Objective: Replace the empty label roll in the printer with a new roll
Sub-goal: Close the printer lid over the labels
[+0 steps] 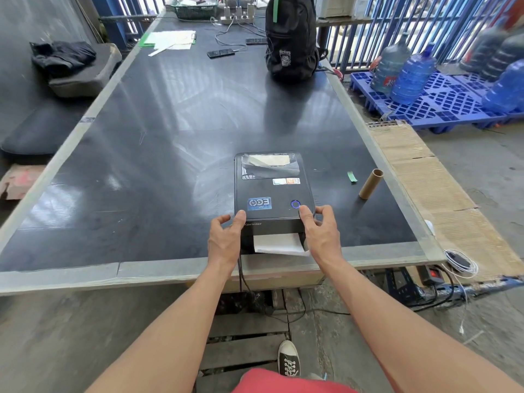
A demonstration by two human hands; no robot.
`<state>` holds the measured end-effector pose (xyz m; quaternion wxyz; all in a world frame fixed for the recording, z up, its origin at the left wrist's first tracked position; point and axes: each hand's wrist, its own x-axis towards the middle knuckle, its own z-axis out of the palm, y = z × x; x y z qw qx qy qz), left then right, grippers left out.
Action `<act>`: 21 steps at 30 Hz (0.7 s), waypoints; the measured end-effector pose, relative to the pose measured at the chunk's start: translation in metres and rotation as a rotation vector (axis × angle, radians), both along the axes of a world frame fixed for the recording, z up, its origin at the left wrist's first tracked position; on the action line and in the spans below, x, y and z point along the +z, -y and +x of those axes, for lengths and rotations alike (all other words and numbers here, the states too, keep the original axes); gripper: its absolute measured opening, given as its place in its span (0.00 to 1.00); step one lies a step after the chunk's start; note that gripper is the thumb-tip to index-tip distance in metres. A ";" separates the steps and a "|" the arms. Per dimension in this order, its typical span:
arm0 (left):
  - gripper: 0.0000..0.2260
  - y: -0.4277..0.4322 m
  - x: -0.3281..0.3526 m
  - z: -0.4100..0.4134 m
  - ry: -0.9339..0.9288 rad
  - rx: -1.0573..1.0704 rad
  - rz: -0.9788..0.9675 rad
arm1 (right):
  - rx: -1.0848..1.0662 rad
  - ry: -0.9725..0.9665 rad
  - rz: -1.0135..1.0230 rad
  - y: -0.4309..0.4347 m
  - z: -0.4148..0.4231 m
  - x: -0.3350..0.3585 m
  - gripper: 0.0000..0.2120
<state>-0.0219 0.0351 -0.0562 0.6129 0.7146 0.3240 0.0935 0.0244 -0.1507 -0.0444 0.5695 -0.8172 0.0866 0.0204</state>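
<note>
Left hand [225,236] and right hand [320,231] gripping front corners of the printer [273,191], thumbs on top, label paper [279,243] protruding between the wrists, cardboard core [371,184] beyond the right hand

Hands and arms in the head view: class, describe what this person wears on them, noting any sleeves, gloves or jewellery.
The left arm and right arm are bare, no sleeves showing. The left hand and right hand wear no gloves, and no watch, ring or bracelet is visible.
</note>
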 end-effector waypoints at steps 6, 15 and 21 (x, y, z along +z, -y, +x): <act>0.24 -0.001 -0.002 0.000 -0.011 -0.023 0.015 | 0.015 -0.008 0.019 0.001 0.000 0.001 0.17; 0.25 -0.002 -0.001 0.000 -0.024 -0.049 0.025 | 0.019 -0.011 0.006 0.001 0.000 0.000 0.16; 0.24 -0.003 -0.001 0.001 -0.031 -0.063 0.023 | 0.008 0.005 -0.018 0.002 0.000 -0.001 0.17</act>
